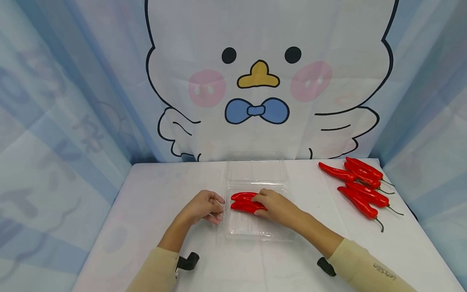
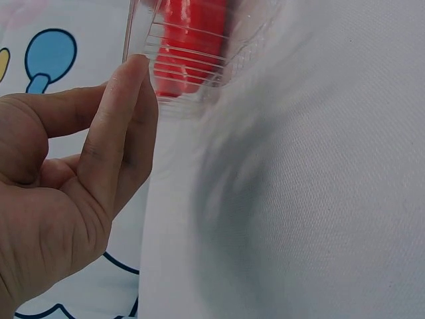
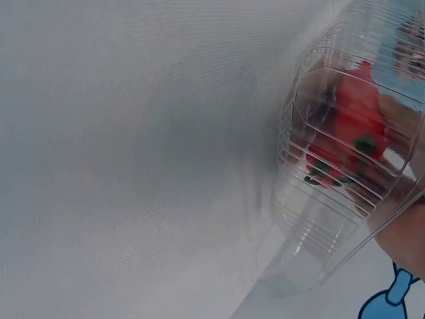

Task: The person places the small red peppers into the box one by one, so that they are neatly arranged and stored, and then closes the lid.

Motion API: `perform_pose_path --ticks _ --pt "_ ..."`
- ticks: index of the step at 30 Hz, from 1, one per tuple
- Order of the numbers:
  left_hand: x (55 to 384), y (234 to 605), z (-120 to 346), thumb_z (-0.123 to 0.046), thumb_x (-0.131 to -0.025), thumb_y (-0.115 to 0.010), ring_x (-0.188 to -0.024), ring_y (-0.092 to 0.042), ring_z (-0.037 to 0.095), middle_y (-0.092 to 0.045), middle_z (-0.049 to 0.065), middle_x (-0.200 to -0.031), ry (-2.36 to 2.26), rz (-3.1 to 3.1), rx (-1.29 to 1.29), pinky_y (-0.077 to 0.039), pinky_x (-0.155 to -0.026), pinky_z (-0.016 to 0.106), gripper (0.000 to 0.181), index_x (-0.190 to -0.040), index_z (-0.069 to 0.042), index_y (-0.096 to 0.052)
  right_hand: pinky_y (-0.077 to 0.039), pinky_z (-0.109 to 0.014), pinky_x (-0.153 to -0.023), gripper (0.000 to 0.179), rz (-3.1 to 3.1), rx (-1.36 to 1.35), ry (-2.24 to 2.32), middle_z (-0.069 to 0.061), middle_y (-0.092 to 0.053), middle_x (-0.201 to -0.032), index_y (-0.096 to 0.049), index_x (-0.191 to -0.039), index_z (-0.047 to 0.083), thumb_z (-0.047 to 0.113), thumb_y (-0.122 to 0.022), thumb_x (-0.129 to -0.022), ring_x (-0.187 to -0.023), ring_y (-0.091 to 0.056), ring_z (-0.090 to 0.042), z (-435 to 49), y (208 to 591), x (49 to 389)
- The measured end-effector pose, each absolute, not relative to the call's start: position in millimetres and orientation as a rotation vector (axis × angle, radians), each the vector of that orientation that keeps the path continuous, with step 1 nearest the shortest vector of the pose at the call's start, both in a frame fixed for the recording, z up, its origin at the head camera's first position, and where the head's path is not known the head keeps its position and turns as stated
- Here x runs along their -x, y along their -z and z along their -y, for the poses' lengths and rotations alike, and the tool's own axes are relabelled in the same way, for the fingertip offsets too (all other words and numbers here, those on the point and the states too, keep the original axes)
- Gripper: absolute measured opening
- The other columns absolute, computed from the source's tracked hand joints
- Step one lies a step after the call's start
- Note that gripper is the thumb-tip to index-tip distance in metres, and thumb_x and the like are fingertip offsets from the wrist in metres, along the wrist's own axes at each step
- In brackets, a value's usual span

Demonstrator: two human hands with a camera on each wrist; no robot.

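On the table stands a clear plastic container, its hinged lid folded back behind it. Two red chili peppers lie side by side inside, pointed ends to the left. My right hand reaches in and grips the front pepper near its stem end, its fingers over the rear one. Through the ribbed wall in the right wrist view, the red peppers show green stem ends. My left hand pinches the container's left rim; the thumb tip is hidden behind the fingers in the left wrist view.
Several more red chili peppers with long stems lie loosely grouped at the table's right side. A white cloth covers the table. Behind hangs a curtain with a cartoon bird, and blue curtains close in both sides.
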State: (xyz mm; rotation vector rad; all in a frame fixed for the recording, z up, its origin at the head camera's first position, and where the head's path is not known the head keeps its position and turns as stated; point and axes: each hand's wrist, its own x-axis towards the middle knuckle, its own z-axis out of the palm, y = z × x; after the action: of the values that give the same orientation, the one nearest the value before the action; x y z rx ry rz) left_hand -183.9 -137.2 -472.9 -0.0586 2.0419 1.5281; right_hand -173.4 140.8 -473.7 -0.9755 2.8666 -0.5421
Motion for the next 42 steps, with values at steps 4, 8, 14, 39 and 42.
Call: perform_pose_path --ticks 4,8,14,39,42 --pt "184.2 472.1 136.8 -0.001 -0.096 -0.068 -0.06 -0.067 0.016 -0.07 0.012 -0.08 -1.528 -2.043 0.058 -0.064 -0.058 0.031 0.023 -0.117 0.006 -0.064 -0.061 -0.028 -0.08 0.035 -2.881 0.968 0.538 -0.004 -0.067 -0.103 -0.075 -0.119 0.01 0.023 -0.083 -0.088 -0.088 -0.061 -0.014 -140.7 473.4 172.7" --pt "184.9 471.7 136.2 -0.001 -0.096 -0.069 -0.06 -0.067 0.016 -0.071 0.013 -0.08 -1.521 -2.047 0.058 -0.064 -0.058 0.031 0.023 -0.117 0.005 -0.064 -0.061 -0.028 -0.08 0.035 -2.886 0.952 0.537 -0.003 -0.066 -0.102 -0.075 -0.118 0.011 0.024 -0.084 -0.087 -0.088 -0.06 -0.013 -140.8 474.3 173.0" --pt "185.4 471.0 136.0 -0.001 -0.096 -0.069 -0.06 -0.067 0.017 -0.071 0.013 -0.08 -1.516 -2.054 0.055 -0.064 -0.058 0.031 0.023 -0.118 0.006 -0.064 -0.062 -0.03 -0.083 0.035 -2.881 0.956 0.561 -0.002 -0.067 -0.102 -0.074 -0.119 0.01 0.023 -0.084 -0.087 -0.09 -0.062 -0.014 -141.0 472.8 173.3" --pt "184.4 472.4 136.2 -0.002 -0.095 -0.07 -0.06 -0.068 0.018 -0.07 0.013 -0.079 -1.51 -2.072 0.063 -0.064 -0.06 0.032 0.023 -0.116 0.006 -0.063 -0.061 -0.025 -0.079 0.032 -2.924 0.942 0.537 -0.001 -0.065 -0.099 -0.075 -0.112 0.01 0.021 -0.087 -0.084 -0.087 -0.061 -0.011 -139.4 475.3 172.4" --pt "184.0 472.3 136.0 -0.001 -0.095 -0.07 -0.061 -0.068 0.017 -0.071 0.013 -0.079 -1.51 -2.067 0.065 -0.064 -0.06 0.032 0.022 -0.116 0.005 -0.063 -0.061 -0.025 -0.079 0.033 -2.916 0.939 0.544 -0.001 -0.065 -0.099 -0.075 -0.114 0.01 0.022 -0.086 -0.085 -0.087 -0.061 -0.011 -140.2 476.1 172.2"
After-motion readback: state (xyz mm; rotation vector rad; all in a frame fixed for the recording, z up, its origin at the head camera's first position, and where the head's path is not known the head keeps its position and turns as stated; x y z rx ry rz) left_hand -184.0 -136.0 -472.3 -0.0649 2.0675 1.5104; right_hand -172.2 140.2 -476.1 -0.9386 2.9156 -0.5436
